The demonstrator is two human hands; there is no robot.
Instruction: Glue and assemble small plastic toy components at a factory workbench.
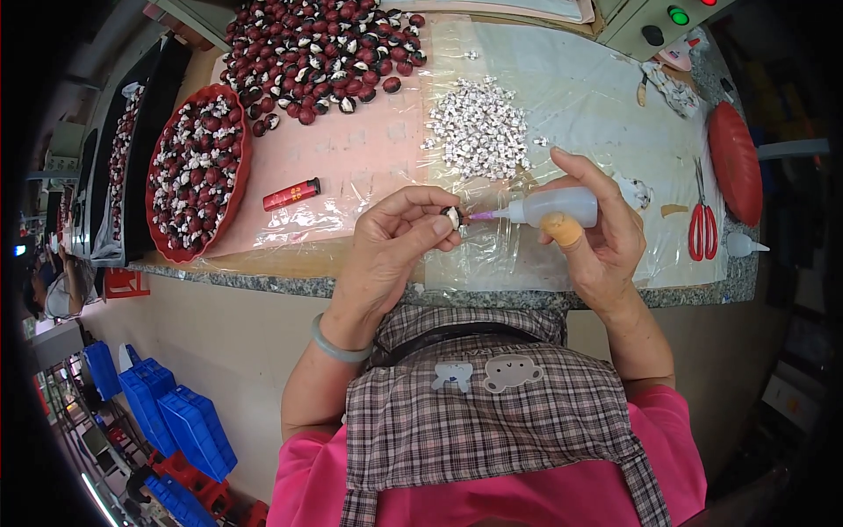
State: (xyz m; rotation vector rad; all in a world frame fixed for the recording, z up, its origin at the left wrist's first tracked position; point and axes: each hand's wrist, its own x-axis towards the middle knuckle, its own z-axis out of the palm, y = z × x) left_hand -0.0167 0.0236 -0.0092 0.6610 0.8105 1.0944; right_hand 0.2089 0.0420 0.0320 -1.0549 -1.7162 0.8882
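Over a plastic-covered table (351, 154), my left hand (388, 237) pinches a black-and-white piece (452, 215) and my right hand (610, 241) grips a squeeze bottle (540, 207).

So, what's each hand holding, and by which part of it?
The left fingers pinch a small dark-and-white piece by its side nearest that hand; the right fingers grip a translucent squeeze bottle around its body.

Red-handled scissors (702, 207) lie right of the grip, a black-ended red cylinder (291, 195) left of it. Beyond the grip, rightward, a grey box (630, 28) bears a green light (678, 16); blue crates (198, 430) stand lower, well leftward.
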